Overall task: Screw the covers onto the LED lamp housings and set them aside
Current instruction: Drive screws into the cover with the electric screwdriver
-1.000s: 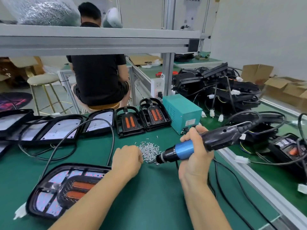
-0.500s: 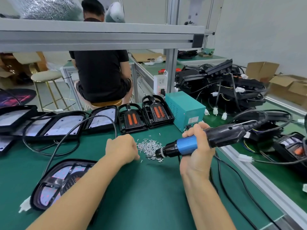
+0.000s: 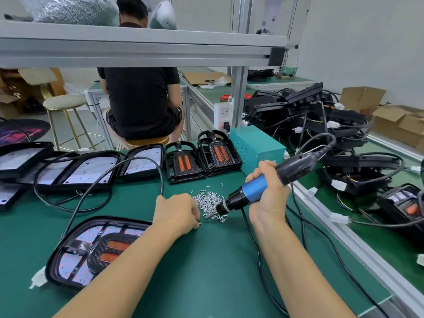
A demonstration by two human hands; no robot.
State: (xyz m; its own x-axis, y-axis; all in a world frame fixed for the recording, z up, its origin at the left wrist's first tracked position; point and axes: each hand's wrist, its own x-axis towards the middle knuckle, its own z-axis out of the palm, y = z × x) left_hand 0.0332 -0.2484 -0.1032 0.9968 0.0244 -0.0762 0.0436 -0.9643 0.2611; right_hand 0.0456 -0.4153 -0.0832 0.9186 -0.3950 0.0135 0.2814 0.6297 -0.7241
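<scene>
While my right hand (image 3: 267,198) was wrapped tight around the blue-and-black electric screwdriver (image 3: 270,185), thumb over the top of its blue barrel, its bit pointed down and to my left into the loose heap of small silver screws (image 3: 207,203) on the green bench mat (image 3: 206,260). My left hand (image 3: 175,213) rested knuckles-up on the mat just beside that heap, fingers curled under; one tiny screw (image 3: 200,223) showed at my fingertips, but whether I had it pinched or it merely lay there I could not tell.

Near my left forearm lay the black LED lamp housing with its white LED board and a black cover with two orange lenses (image 3: 91,251) sitting on it, a white plug at its near-left corner and a black cable (image 3: 114,171) looping away from it toward the back of the bench. The screwdriver's own black cord ran down across the mat beside my right forearm.

Farther back stood two smaller black covers with orange lenses (image 3: 202,156), side by side, with a row of open black housings showing bare white boards (image 3: 91,166) to their left and a teal metal power box (image 3: 254,149) to their right. Beyond the aluminium rail on my right sat a tangled pile of black lamp units and cables (image 3: 321,120). A person in a black shirt (image 3: 140,97) sat on a stool with their back to me, behind the bench.
</scene>
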